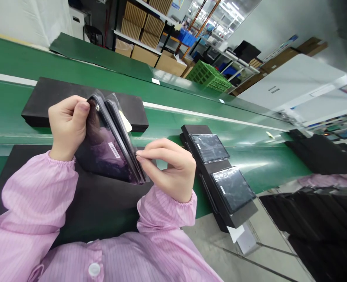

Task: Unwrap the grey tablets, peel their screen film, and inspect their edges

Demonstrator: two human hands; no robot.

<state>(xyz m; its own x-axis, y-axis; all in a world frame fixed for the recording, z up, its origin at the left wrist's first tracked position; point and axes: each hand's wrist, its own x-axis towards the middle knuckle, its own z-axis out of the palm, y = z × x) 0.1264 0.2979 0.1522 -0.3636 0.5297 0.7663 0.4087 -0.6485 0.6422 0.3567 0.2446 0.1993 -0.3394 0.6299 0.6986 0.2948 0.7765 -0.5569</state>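
Observation:
My left hand (69,123) grips a tilted stack of dark tablets (103,150) by its upper left edge, thumb in front. The front tablet has a glossy face with a small white barcode label (114,150). Clear film (116,102) sticks up at the top of a rear one, and a pale yellowish patch shows behind it. With thumb and finger pinched together, my right hand (170,164) is at the right edge of the rear tablet. Whether it grips the tablet itself or its film, I cannot tell. The stack is held above a black mat (88,205).
A long black box (73,100) lies behind my hands on the green bench (167,117). To the right, two film-covered tablets (210,148) rest on black trays (241,219). Several black padded pieces (308,223) stand at far right. A green crate (208,76) and cardboard boxes (144,55) are beyond the bench.

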